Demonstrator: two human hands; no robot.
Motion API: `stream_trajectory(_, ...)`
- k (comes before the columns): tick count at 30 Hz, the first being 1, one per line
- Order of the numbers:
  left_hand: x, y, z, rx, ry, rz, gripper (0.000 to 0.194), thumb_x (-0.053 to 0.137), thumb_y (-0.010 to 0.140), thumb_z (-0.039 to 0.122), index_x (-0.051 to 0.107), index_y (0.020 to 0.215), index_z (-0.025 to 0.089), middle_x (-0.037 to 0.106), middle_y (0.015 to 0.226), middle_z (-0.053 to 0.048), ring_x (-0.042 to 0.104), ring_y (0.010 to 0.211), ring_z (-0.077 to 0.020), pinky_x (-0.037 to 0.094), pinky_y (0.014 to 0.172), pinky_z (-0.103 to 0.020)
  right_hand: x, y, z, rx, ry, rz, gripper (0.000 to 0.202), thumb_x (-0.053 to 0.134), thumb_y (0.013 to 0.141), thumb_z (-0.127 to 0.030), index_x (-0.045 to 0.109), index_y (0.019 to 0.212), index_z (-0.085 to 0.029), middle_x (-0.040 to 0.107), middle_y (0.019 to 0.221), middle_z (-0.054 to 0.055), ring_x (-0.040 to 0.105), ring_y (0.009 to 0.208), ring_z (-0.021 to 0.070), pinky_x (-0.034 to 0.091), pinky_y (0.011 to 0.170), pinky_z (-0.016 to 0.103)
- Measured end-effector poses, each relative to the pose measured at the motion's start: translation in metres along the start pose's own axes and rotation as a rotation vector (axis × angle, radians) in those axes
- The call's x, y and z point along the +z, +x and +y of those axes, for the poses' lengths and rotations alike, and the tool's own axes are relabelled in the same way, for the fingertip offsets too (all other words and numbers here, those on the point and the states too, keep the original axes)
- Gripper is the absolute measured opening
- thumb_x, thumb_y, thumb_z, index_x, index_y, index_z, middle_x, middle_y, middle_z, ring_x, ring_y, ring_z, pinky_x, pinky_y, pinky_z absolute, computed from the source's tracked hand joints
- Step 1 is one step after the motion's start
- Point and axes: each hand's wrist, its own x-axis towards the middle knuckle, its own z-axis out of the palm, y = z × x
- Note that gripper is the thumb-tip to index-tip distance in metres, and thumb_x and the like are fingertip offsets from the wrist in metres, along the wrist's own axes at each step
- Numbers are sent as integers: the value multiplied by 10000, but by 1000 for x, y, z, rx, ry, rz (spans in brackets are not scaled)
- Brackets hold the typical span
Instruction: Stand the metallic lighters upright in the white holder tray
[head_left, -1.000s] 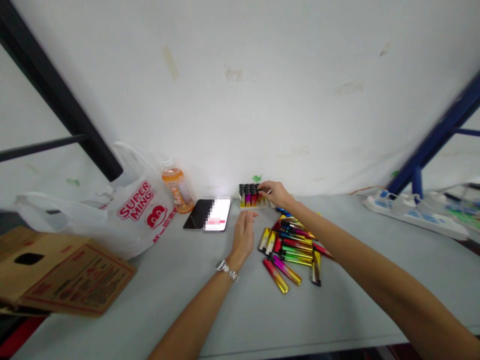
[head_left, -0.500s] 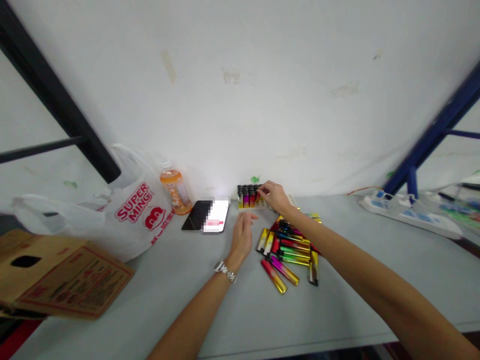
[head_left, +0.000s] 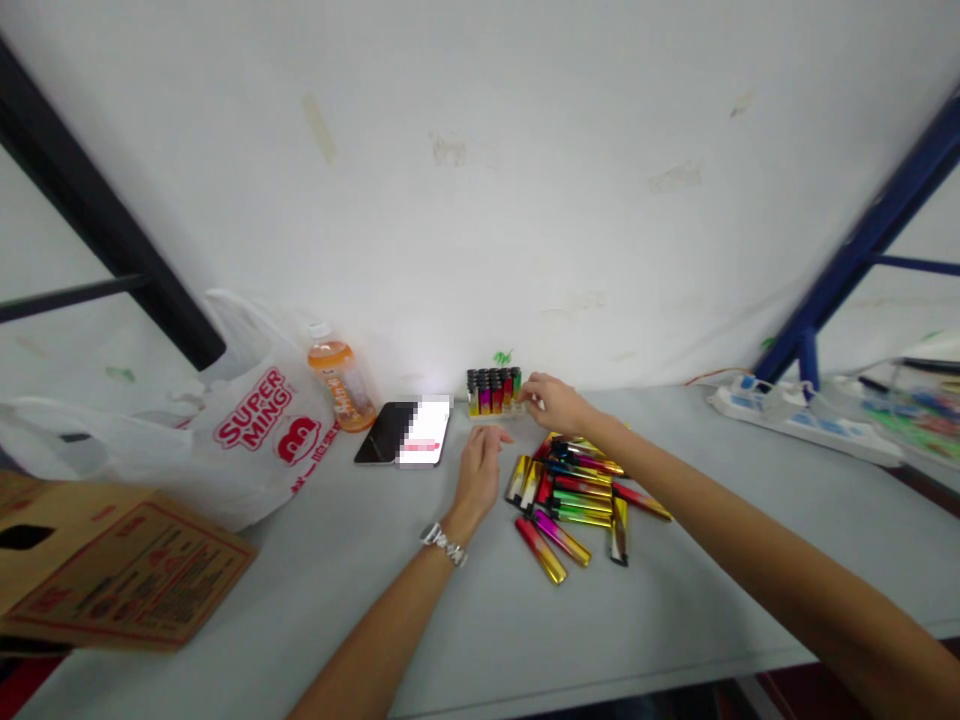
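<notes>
Several shiny lighters (head_left: 484, 390) with black tops stand upright in rows in a pale tray (head_left: 511, 410) against the wall. My right hand (head_left: 559, 403) is just to the right of the tray, its fingers bent and slightly apart, with no lighter visible in them. On the table in front of the tray, my left hand (head_left: 480, 470) lies open with fingers stretched out, holding nothing. A loose pile of lighters (head_left: 581, 487) in gold, red, green and purple spreads beneath and beside my right forearm. The far right of the tray is partly hidden by my right hand.
A tablet or phone with a lit, blurred screen (head_left: 382, 432) lies left of the tray. Behind it stand an orange drink bottle (head_left: 341, 380) and a white plastic bag (head_left: 259, 440). A cardboard box (head_left: 135, 570) occupies the left side; a power strip (head_left: 802, 420) lies at right.
My right hand has drawn back slightly right from the standing lighters, and a green lighter now shows at the row's right end. My left hand stays in place; the view has shifted slightly.
</notes>
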Motion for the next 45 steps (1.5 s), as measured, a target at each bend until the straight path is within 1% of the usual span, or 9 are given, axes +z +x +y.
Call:
stream_trajectory(6,4,-2,2,16,7,-37,420,341,980,432,643,820,188,594,907,-56,556,839,-171,467,655,-265,-22,-38,-9,6,-112,-282,267,654,709,-149,768,947,-181,629,988,123,570,950,247,420,840,312)
stream_trajectory(13,4,-3,5,-9,-2,-48,416,342,978,422,645,816,188,602,904,-55,564,846,-171,469,668,-265,-9,-30,-10,1,-235,-391,264,669,727,-215,771,970,-191,666,971,144,585,971,288,421,808,323)
stream_trajectory(20,3,1,1,4,-14,11,365,381,963,419,642,853,188,599,894,-50,559,846,-172,462,689,-272,11,-16,2,-30,-106,-224,285,733,713,-299,747,964,-164,647,965,117,575,918,249,413,795,305)
stream_trajectory(24,0,2,3,-23,-29,113,303,454,941,445,609,943,184,614,926,-46,565,851,-166,458,716,-269,15,-15,-1,-42,170,-30,224,702,753,-235,743,956,-151,632,834,47,551,787,173,401,738,265)
stream_trajectory(27,0,1,8,-26,-44,166,298,490,933,459,584,1000,184,624,985,-54,572,861,-162,459,753,-279,15,-19,-10,31,438,64,193,663,817,-296,741,907,-144,589,706,0,507,675,136,375,644,243)
stream_trajectory(34,1,-5,17,72,-85,60,377,390,972,485,606,1027,181,646,1050,-80,582,1002,-190,451,906,-326,22,-38,-42,142,872,92,229,659,828,-370,718,832,-149,613,647,-11,506,602,116,382,586,237)
stream_trajectory(37,1,-7,22,61,-134,-62,407,397,958,522,607,955,173,645,870,-43,590,825,-165,476,771,-294,28,-46,-53,168,977,103,181,647,819,-307,713,862,-144,635,632,-8,552,580,120,422,598,244)
stream_trajectory(40,3,-9,26,-65,-264,-163,457,456,897,606,573,884,165,540,636,27,488,551,-109,401,524,-239,31,-54,-60,125,1062,65,232,599,850,-300,702,989,-145,662,635,-2,609,594,141,469,639,271)
stream_trajectory(45,4,-8,26,-179,-350,-130,553,491,820,694,583,793,150,330,479,89,288,411,-68,221,411,-219,32,-61,-55,134,989,265,272,597,837,-292,676,1056,-151,616,659,-19,566,610,122,434,617,252)
